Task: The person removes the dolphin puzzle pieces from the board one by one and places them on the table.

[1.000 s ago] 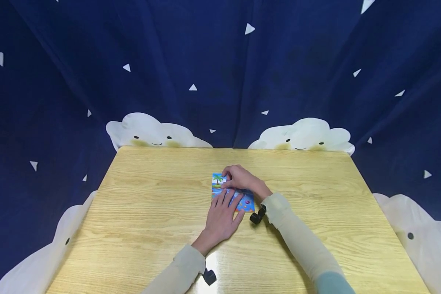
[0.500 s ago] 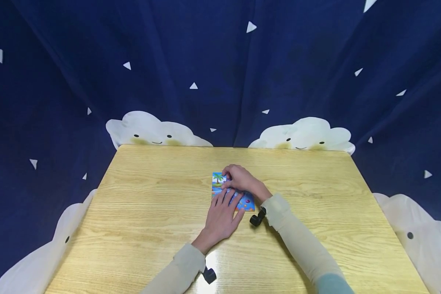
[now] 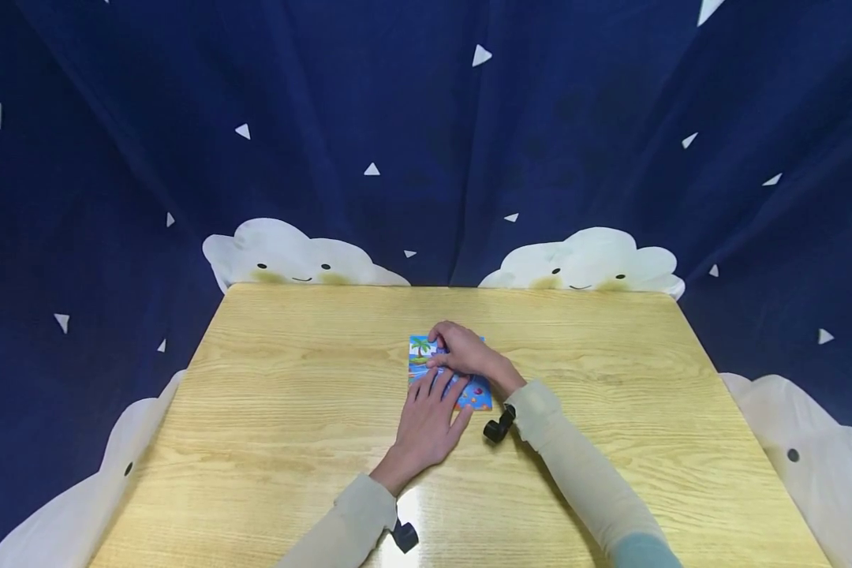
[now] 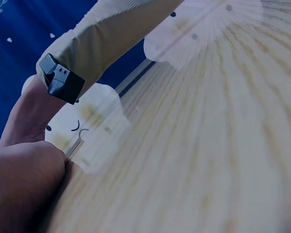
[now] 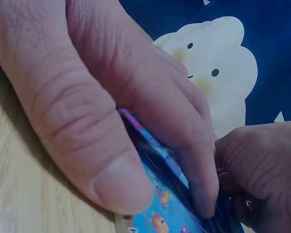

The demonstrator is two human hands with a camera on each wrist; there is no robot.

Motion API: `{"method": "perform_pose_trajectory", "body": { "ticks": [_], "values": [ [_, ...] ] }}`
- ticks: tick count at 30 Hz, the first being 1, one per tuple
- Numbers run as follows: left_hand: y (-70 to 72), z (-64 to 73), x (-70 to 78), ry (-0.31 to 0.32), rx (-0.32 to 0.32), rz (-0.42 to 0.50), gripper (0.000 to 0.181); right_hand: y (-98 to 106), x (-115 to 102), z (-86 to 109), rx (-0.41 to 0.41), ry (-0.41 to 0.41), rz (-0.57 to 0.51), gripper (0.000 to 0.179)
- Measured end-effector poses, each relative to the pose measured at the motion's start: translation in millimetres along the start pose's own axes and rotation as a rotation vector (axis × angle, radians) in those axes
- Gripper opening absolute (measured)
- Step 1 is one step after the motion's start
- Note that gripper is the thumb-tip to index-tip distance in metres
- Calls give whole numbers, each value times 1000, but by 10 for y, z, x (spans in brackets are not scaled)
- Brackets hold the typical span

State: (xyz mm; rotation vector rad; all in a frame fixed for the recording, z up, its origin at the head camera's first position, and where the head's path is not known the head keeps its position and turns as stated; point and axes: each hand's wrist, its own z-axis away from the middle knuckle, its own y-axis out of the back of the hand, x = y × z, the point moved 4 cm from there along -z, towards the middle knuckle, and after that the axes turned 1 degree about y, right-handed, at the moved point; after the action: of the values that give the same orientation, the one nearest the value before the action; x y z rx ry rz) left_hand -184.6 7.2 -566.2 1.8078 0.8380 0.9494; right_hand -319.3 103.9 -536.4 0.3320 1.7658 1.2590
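A small, brightly coloured jigsaw puzzle [image 3: 478, 393] with a palm tree and sea picture lies flat near the table's middle. My left hand [image 3: 427, 422] rests on its lower left part, fingers straight and spread. In the right wrist view that left hand [image 5: 72, 107] looms large, thumb at the puzzle's edge. My right hand [image 3: 466, 349] reaches over the upper part, fingers and thumb curled together at the puzzle; its fingertips are partly hidden. In the right wrist view a strip with wavy cut lines [image 5: 157, 145] stands slightly raised between the hands.
A light wooden table [image 3: 291, 379] spreads around the puzzle. Behind it hangs a dark blue curtain [image 3: 426, 118] with white triangles and smiling clouds. A small black camera [image 3: 497, 426] sits on the right wrist and another black camera [image 3: 405, 536] on the left.
My right hand has shifted very slightly, and a bit of blue now shows behind its knuckles. My left hand stays in place on the puzzle.
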Motion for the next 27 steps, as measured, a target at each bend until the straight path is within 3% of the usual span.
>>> {"method": "perform_pose_trajectory", "body": {
  "ticks": [15,27],
  "values": [
    [-31,-1,-10,16,-53,-8,52,-10,-15,11,-37,-54,29,42],
    [-58,8,-12,4,-32,-19,51,-39,-3,38,13,-50,7,46]
  ]
}}
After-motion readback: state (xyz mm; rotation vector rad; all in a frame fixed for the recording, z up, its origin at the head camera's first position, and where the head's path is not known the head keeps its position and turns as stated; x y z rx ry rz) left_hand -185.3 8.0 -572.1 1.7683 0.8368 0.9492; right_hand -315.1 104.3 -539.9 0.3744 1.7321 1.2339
